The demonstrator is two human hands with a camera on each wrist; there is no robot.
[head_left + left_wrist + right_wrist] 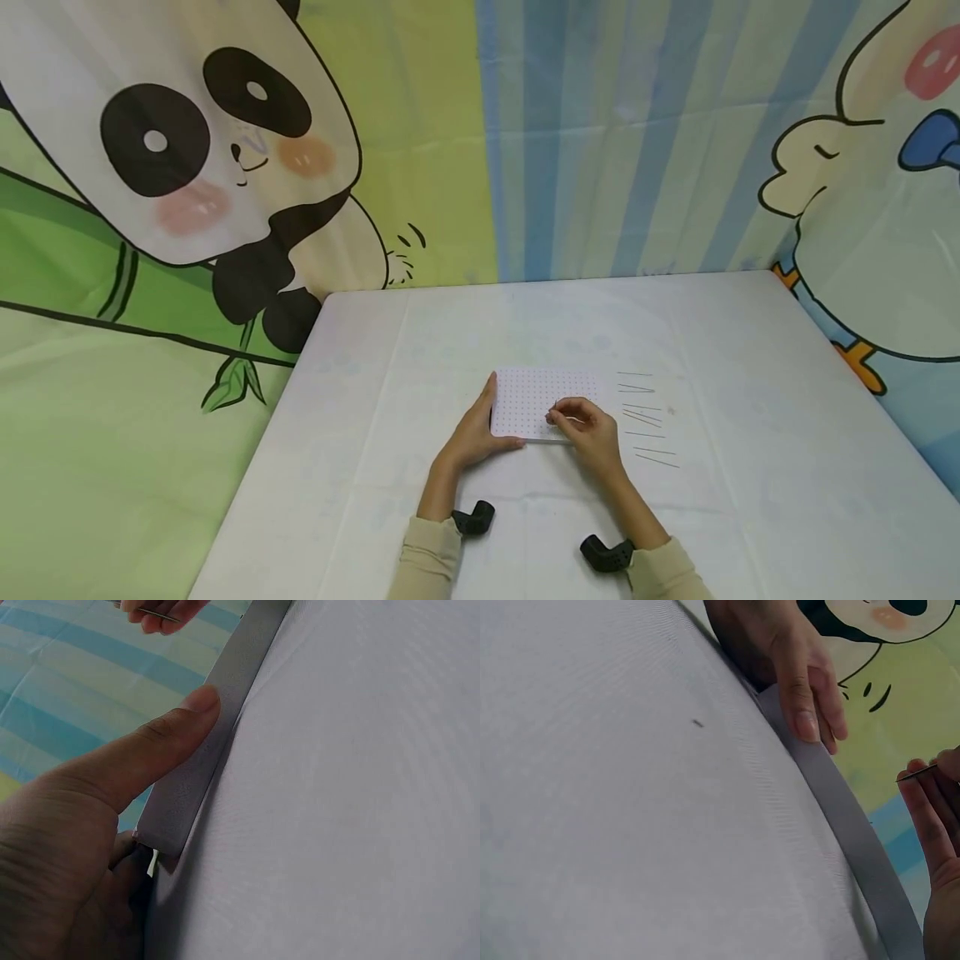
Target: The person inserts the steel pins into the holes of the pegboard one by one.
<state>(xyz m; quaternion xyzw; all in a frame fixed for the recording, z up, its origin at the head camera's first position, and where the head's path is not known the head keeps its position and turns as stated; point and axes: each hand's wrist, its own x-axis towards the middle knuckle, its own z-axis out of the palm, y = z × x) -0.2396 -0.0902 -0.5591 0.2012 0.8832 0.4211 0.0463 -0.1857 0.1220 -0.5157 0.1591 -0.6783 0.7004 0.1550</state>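
Note:
A white board (528, 400) with a grid of small dots or holes lies on the white table. At its near left corner is my left hand (472, 435), fingers straight along the left side and thumb (169, 739) against the front side. My right hand (592, 435) is above the board's near right part and pinches a thin metal needle (916, 774) between thumb and fingers. One pointed end of the needle sticks out past the fingertips. Whether it touches the board cannot be told.
Several thin needles (642, 409) lie in a loose column on the table (750, 400), right of the board. A printed cloth (420, 150) with a panda and stripes hangs behind the table. Each wrist carries a black camera mount (475, 518).

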